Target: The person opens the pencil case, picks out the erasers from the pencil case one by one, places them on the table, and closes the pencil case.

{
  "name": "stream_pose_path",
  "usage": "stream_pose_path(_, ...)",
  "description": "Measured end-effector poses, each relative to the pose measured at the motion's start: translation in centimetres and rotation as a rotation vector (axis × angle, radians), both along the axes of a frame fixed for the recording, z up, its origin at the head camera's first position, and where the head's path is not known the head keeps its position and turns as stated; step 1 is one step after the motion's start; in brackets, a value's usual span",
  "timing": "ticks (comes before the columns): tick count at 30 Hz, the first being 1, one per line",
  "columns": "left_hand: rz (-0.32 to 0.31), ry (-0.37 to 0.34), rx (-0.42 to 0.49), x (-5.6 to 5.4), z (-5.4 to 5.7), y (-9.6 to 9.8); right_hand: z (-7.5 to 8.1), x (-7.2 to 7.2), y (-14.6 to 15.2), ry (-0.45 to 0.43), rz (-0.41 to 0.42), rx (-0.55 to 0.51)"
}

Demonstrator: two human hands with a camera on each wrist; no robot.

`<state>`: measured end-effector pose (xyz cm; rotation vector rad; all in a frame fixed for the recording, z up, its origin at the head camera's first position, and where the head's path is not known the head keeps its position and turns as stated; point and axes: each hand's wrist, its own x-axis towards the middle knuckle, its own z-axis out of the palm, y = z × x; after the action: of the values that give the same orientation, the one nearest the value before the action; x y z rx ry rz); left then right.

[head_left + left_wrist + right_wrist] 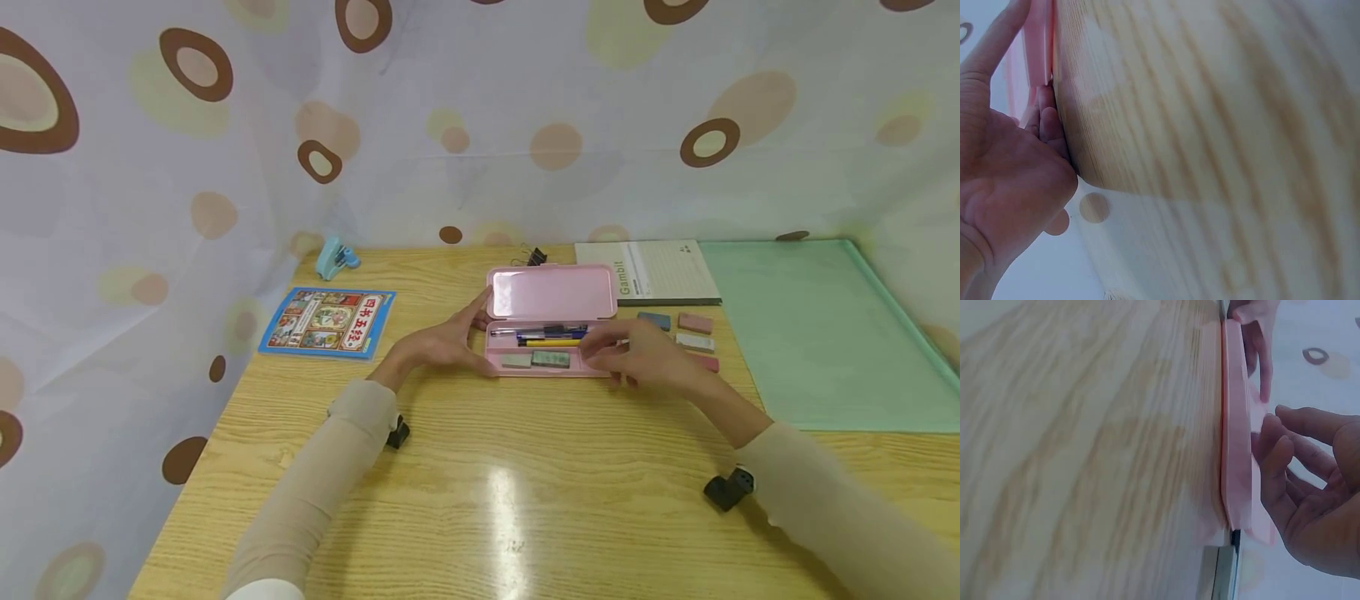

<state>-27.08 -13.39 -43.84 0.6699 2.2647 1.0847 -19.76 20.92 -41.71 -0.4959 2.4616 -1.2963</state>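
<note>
Sleeves (315,483) nearest; your splayed left grip (447,342) touches the pink case (551,316), far-centre on the counter (450,475); your right grip (647,354) curls over its right end, hold unclear: brace left, lower gently.

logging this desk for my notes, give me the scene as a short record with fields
container: pink case, lid open
inside: pens at the back, two small blocks in front
hands: left hand touches the case's left end; right hand is over its right end, grip unclear
right side: four loose blocks, notebook, green mat
behind lid: black binder clip
left side: blue-edged book, light-blue gadget behind it
</note>
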Motion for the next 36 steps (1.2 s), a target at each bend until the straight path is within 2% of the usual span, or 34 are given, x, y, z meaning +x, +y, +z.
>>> stream_pose_path(6, 0.008, -0.004, -0.008, 0.0, 0.0, 0.0, -0.1, -0.1, -1.3, 0.036, -0.023, 0.041)
stream_pose_path(14, 0.006, -0.007, -0.002, 0.0, 0.0, 0.0, 0.0, -0.1, -2.7, 0.008, 0.009, 0.040)
stream_pose_path(25, 0.009, -0.009, -0.009, 0.0, -0.3, 0.1, -0.2, -0.2, -3.7, 0.050, 0.018, 0.087)
stream_pose_path(32, 0.013, 0.000, -0.010, 0.0, -0.4, -0.1, 0.2, -0.1, -4.5, 0.033, 0.027, 0.092)
stream_pose_path(36, 0.010, 0.001, -0.011, -0.1, -0.3, -0.1, 0.0, -0.1, -4.8, 0.066, 0.018, 0.100)
